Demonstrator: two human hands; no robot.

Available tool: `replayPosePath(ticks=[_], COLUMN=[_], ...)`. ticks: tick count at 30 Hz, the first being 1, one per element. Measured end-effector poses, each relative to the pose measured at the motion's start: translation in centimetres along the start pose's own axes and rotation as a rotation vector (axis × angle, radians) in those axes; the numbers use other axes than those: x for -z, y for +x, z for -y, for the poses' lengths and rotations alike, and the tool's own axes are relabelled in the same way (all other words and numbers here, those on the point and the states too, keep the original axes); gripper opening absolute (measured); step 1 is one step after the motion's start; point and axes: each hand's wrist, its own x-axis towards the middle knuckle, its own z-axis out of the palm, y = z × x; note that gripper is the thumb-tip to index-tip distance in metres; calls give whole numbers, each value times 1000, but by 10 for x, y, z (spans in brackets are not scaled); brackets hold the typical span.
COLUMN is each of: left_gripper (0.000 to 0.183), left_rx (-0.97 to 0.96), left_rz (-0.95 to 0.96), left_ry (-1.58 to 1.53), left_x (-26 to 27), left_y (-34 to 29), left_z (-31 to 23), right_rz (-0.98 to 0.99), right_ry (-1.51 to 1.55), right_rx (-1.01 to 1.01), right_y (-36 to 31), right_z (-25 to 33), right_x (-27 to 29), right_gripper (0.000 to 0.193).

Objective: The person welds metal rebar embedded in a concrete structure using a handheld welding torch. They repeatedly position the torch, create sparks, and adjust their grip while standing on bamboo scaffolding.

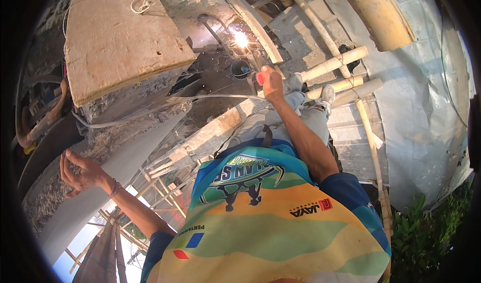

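Gripping a red-handled welding electrode holder (260,78), my right hand (273,86) is clenched ahead of my torso. The holder lies inside that fist, well apart from my left hand (84,172) and to its right. My left hand is released, its fingers loosely curved beside a rough concrete ledge (55,198); whether they touch it, I cannot tell. The holder's long axis runs away from me, slanting leftward, with its front end toward a bright welding arc (241,39). Printed lettering appears inverted on my multicoloured jersey (295,233): large dark characters beside two dark silhouettes, smaller dark letters beside a red square emblem, and a short line near blue and red shapes.
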Motion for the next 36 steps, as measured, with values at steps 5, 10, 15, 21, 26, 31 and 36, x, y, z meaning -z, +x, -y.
replayPosePath(ticks=[5, 10, 15, 21, 26, 31, 36], left_gripper=[21, 21, 21, 19, 20, 20, 22], left_rx=[20, 13, 12, 13, 20, 6, 7], left_rz=[3, -2, -9, 0, 0, -3, 5], left_ry=[-3, -14, -23, -18, -16, -8, -7], left_x=[0, 0, -1, 0, -1, -2, -2], left_y=[0, 0, 0, 0, 0, 0, -1], left_z=[-1, -2, -1, -1, 0, 1, 2], right_rz=[2, 20, 5, 21, 13, 28, 12], right_ry=[28, 20, 15, 51, 52, 77, 41], right_rx=[-11, -7, -13, -22, -32, -31, -37], right_y=[1, 1, 3, 3, 3, 3, 4], right_z=[0, 4, 2, 0, 0, 1, 10], right_x=[-1, 2, 0, 1, 0, 1, 3], right_gripper=[56, 56, 57, 57, 57, 56, 53])
